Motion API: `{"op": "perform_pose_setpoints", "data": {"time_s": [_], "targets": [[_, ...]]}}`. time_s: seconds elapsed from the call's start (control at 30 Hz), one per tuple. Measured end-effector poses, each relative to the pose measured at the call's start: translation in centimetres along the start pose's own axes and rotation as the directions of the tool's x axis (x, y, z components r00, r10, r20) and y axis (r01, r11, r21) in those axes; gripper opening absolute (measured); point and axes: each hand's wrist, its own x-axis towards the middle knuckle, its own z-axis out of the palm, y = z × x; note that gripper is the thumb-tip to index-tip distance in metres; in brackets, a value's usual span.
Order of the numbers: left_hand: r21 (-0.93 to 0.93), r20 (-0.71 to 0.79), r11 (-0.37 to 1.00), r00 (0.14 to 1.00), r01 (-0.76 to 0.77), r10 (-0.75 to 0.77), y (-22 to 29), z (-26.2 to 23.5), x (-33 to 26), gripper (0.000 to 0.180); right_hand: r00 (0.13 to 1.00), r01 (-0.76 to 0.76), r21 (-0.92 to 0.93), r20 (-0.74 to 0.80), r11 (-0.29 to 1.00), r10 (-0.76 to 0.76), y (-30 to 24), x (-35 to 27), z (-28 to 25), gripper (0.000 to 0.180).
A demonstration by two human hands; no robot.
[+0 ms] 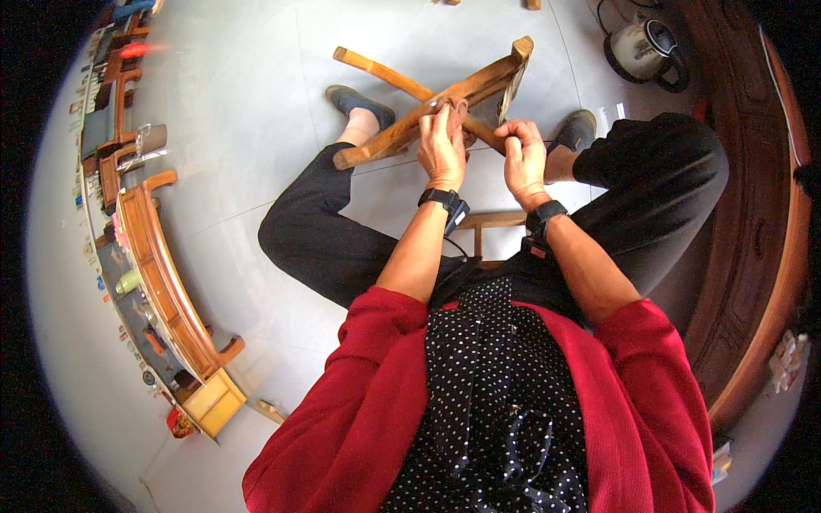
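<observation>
In front of me is a wooden folding stool frame (385,144) with crossed bars, held off the floor between my knees. Pale strips or cords (510,92) hang at its upper right end. My left hand (443,147) is closed over the bars close to where they cross, its fingertips partly hidden by the wood. Beside the lower right end of one bar, my right hand (523,158) is closed with the fingers curled in. Whatever it pinches is too small or hidden to make out. Each wrist wears a black band with a small device.
A metal kettle (641,51) stands on the floor at the far right, near a dark carved wooden cabinet (735,256). Along the left runs wooden furniture (162,274) with a cluttered top. Below my hands shows another wooden frame (492,221). My shoes flank the stool frame.
</observation>
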Motion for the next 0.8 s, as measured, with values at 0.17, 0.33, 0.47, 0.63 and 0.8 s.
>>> {"op": "perform_pose_setpoints", "data": {"time_s": [0.17,0.33,0.47,0.63,0.8], "targets": [[-0.044,0.121,0.999,0.992,-0.026,0.031,-0.1,-0.6,-1.6,0.040,0.999,-0.020,0.015,0.032,1.000,0.020,-0.3,-0.2,0.0,0.015],[-0.087,0.171,0.981,0.967,-0.176,0.189,-0.6,-2.1,-1.0,0.046,1.000,0.003,0.025,0.013,1.000,-0.004,-0.4,-0.4,0.1,0.015],[0.085,0.203,0.996,0.979,-0.040,0.022,-0.5,-1.3,0.6,0.047,0.998,0.034,0.015,0.055,0.999,-0.035,-0.3,-0.4,-0.1,0.018],[-0.225,0.367,0.960,0.927,0.169,-0.077,0.1,-1.0,-0.4,0.050,0.999,-0.016,-0.003,0.041,1.000,0.016,-0.5,0.0,0.1,0.016],[-0.114,0.262,0.971,0.937,-0.209,0.232,-1.4,-1.7,-0.4,0.049,1.000,-0.007,0.044,0.024,0.999,0.006,-0.3,-0.2,0.0,0.017]]}}
